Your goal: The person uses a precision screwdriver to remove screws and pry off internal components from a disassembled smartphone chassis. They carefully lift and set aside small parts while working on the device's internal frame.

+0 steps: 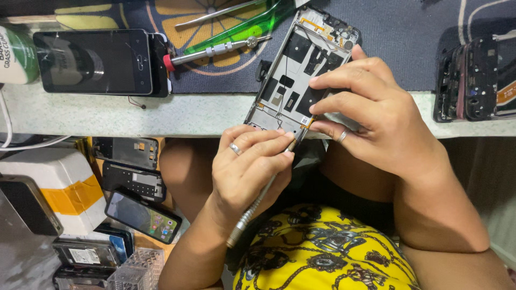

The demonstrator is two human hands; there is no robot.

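Two hands meet at the counter's point(161, 115) near edge: our left hand point(250, 169) pinches a slim metal screwdriver point(263, 196), its tip at the opened phone frame point(298, 70), which our right hand point(371, 118) grips. Beyond lie a tablet point(91, 60) and tweezers point(215, 15).

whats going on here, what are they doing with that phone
A person has an opened phone frame lying over the edge of a worktop. The right hand steadies it, while the left hand holds a thin metal screwdriver with its tip at the frame's lower edge. Another screwdriver lies on the mat.
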